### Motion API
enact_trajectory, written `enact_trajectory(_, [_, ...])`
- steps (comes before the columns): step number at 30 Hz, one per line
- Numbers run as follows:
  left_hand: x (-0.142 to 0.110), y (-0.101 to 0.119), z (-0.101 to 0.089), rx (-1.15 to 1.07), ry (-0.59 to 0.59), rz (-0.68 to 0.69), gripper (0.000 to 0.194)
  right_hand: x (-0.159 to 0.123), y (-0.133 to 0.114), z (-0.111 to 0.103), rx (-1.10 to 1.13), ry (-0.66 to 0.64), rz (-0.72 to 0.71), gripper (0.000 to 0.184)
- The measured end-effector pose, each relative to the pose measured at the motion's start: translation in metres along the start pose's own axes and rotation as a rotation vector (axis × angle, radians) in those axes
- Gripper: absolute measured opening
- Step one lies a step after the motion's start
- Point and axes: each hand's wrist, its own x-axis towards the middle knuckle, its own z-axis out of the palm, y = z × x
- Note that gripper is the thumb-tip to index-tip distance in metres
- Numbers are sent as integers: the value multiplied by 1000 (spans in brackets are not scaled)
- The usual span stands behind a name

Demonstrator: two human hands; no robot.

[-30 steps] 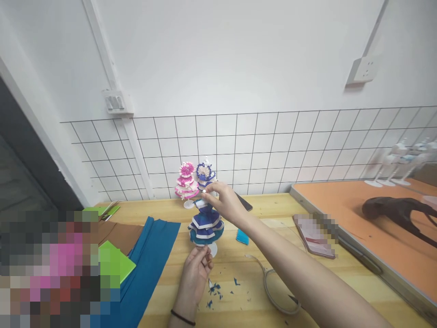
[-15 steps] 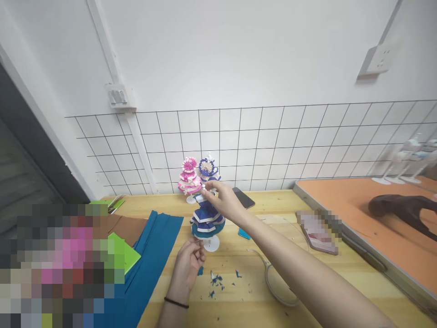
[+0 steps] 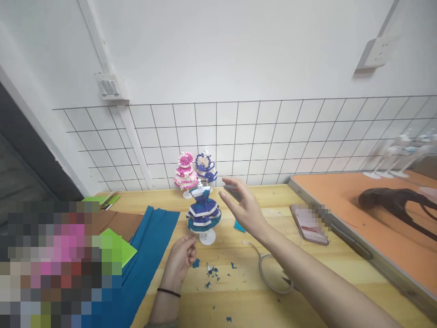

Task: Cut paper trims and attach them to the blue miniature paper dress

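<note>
A small dress-form stand point(image 3: 204, 212) wears a tiered blue, teal and white paper dress and stands upright on a round white base. To its right my right hand point(image 3: 244, 205) hovers apart from it, fingers spread and holding nothing. My left hand point(image 3: 182, 255) rests by the base at the lower left, its fingers curled together; whatever they may hold is hidden. Behind the blue dress are a pink dress form point(image 3: 186, 172) and a purple-blue one point(image 3: 206, 169). Blue paper scraps point(image 3: 211, 271) lie in front of the base.
Pale-handled scissors point(image 3: 262, 273) lie partly under my right forearm. Blue crepe paper point(image 3: 155, 241) and a green packet point(image 3: 118, 248) are at left. A dark phone point(image 3: 232, 192) lies behind my right hand, a pinkish phone point(image 3: 309, 225) farther right. An orange-topped table point(image 3: 336, 196) adjoins.
My right hand has let go of the top of the dress form and drawn back to the right, opening. The form now stands straighter. My left hand stays near the base.
</note>
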Motion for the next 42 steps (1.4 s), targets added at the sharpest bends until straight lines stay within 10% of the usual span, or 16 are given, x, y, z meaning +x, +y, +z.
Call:
enact_trajectory(12, [-15, -16, 36, 432, -135, -9, 37, -134, 60, -76, -430, -367, 558, 29])
enact_trajectory(24, [-28, -37, 57, 574, -360, -29, 47, -137, 82, -29, -728, -443, 420, 22])
enact_trajectory(35, [-43, -48, 76, 388, -374, -202, 44, -161, 56, -53, -506, -385, -39, 21])
enact_trajectory(42, [-48, -56, 80, 305, -560, -267, 34, -164, 46, -56, -455, -386, -75, 16])
